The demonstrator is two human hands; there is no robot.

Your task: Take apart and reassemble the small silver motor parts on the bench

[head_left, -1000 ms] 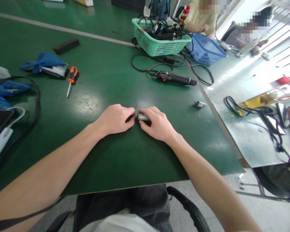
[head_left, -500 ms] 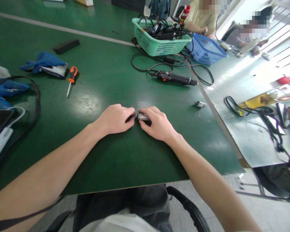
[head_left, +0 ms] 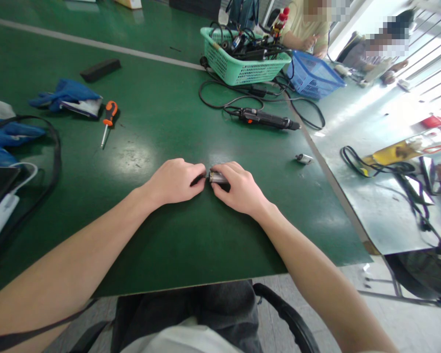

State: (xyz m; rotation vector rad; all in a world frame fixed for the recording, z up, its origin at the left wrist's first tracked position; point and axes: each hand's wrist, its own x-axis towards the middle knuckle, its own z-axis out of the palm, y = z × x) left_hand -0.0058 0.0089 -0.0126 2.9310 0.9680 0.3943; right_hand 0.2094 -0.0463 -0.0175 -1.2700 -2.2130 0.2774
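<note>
My right hand (head_left: 238,189) pinches a small silver metal cylinder (head_left: 217,177) between thumb and fingers, low over the green table. The cylinder's end points left, and my palm covers its other end. Just left of it, a narrow gap away, my left hand (head_left: 178,181) is closed with thumb and fingertips together. Whatever those fingertips hold, if anything, is hidden. A similar silver cylinder (head_left: 304,159) lies farther right on the table.
A corded electric screwdriver (head_left: 268,119) lies beyond my hands, before a green basket (head_left: 242,71) of cables and a blue basket (head_left: 312,78). To the left are an orange-handled screwdriver (head_left: 109,117), blue gloves (head_left: 68,95) and a black block (head_left: 100,70). Other people sit at upper right.
My hands and the silver cylinder stay almost in place. In the background, a co-worker's hand has risen slightly.
</note>
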